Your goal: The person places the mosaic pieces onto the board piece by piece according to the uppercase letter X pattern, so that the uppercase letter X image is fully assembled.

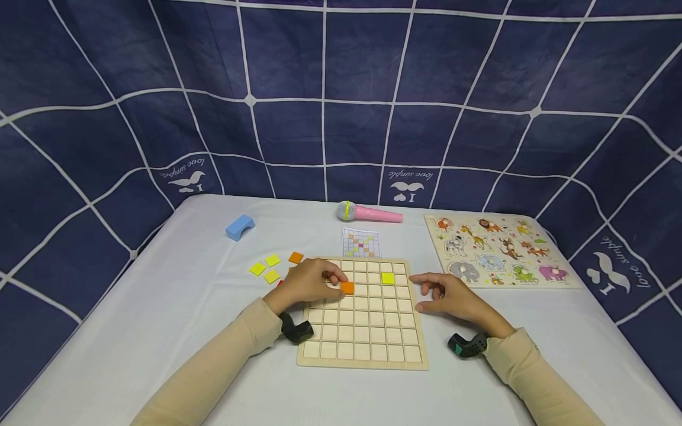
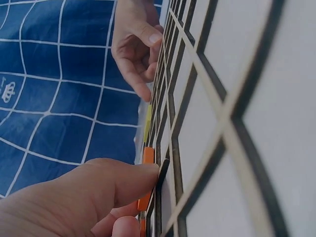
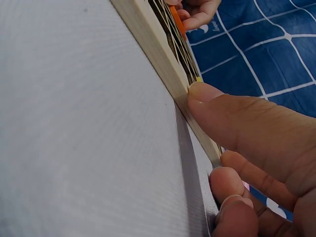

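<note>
My left hand (image 1: 308, 284) pinches an orange square tile (image 1: 347, 287) by its edge, low over the upper left part of a wooden grid board (image 1: 362, 365). In the left wrist view the thumb lies against this tile (image 2: 148, 156), with fingertips behind it. A yellow tile (image 1: 388, 278) sits in a cell at the board's upper right. At the board's right side is my right hand (image 1: 453, 297), empty; in the right wrist view its thumb tip rests on the wooden rim (image 3: 163, 74). Its index finger is stretched toward the rim, the other fingers bent.
Several loose tiles, yellow (image 1: 257, 269), orange (image 1: 295, 257) and red (image 1: 280, 283), lie left of the board, partly behind the left hand. Behind the board are a printed grid card (image 1: 362, 242) and a pink microphone (image 1: 378, 214). A blue arch block (image 1: 240, 227) and an animal puzzle (image 1: 501, 278) flank them.
</note>
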`<state>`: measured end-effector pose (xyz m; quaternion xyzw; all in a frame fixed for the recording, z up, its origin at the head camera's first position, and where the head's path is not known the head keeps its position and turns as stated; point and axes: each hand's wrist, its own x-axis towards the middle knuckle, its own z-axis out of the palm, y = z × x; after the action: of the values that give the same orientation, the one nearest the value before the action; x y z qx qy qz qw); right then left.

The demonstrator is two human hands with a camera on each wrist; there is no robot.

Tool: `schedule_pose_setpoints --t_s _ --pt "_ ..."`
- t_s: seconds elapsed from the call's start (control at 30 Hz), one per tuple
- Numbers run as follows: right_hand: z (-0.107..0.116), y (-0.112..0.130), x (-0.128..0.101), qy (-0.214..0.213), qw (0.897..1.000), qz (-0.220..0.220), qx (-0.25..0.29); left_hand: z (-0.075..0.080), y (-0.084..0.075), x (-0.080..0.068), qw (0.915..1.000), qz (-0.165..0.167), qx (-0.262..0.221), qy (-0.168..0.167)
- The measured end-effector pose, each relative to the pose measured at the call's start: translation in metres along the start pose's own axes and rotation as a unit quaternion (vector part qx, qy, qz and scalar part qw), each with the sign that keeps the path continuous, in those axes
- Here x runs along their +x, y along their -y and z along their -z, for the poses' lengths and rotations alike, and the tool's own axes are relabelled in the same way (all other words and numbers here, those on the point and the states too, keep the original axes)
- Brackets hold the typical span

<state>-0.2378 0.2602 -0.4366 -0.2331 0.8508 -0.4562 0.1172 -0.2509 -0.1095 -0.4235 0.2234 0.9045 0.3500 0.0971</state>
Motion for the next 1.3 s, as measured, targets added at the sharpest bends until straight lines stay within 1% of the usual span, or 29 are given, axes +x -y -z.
schedule_pose_setpoints --t_s 0.27,0.47,0.67,0.8,0.93,1.03,1.07,1.17,1.23,1.3 --pt "0.0 0.001 0.001 -0.002 1.0 -0.002 -0.002 0.0 0.003 0.0 0.9999 -0.005 -0.013 -0.001" --pt "0.001 0.002 0.001 -0.003 1.0 -0.007 -0.006 0.001 0.002 0.0 0.9998 0.002 -0.022 0.001" --pt "0.002 0.003 -0.001 -0.005 1.0 -0.01 -0.006 0.001 0.003 0.002 0.9996 0.006 -0.026 0.012" --pt "0.002 0.003 -0.002 -0.003 1.0 -0.01 -0.006 0.003 0.004 0.003 0.9981 -0.008 -0.055 0.028" --pt "0.002 0.002 -0.001 -0.001 1.0 -0.012 -0.006 0.015 0.004 0.002 0.9927 -0.045 -0.101 0.049" --pt "0.002 0.002 -0.001 -0.004 1.0 -0.012 -0.009 0.029 0.002 0.0 0.99 -0.072 -0.108 0.056" --pt "0.001 0.002 -0.001 -0.005 1.0 -0.012 -0.009 0.034 0.002 -0.001 0.9899 -0.076 -0.106 0.055" --pt "0.001 0.001 -0.001 -0.003 1.0 -0.011 -0.006 0.048 0.005 -0.005 0.9912 -0.084 -0.094 0.039" --pt "0.001 0.0 -0.001 -0.001 1.0 -0.012 -0.003 0.056 0.01 -0.01 0.9919 -0.081 -0.095 0.024" --pt "0.0 0.0 0.0 0.0 1.0 -0.011 -0.002 0.064 0.018 -0.015 0.9927 -0.07 -0.098 0.009"
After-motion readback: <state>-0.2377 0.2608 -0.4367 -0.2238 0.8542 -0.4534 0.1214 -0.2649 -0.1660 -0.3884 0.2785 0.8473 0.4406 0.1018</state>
